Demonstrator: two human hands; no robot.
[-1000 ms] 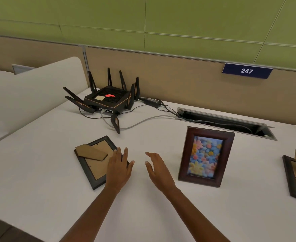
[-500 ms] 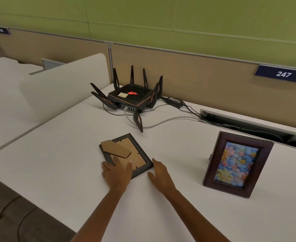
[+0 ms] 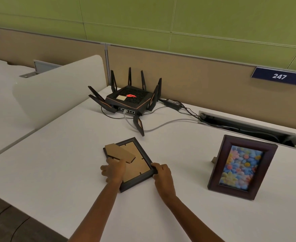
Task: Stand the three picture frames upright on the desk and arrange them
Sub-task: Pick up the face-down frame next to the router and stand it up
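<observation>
Face-down picture frame point(image 3: 128, 163), dark moulding, lying on the white worktop point(image 3: 56, 163) with its cardboard back and hinged easel flap point(image 3: 120, 152) uppermost. The left hand point(image 3: 113, 171) rests on the near-left edge, fingers bent over the backing; the right hand point(image 3: 162, 173) pinches the near-right corner, fingers closed on the moulding. The frame looks light and stiff, its hidden front probably glazed and breakable; the rigid rails are the safest hold, the thin flap the weakest. A second frame point(image 3: 241, 167), showing flowers, stands upright well to the right. A router point(image 3: 129, 100) sits behind.
</observation>
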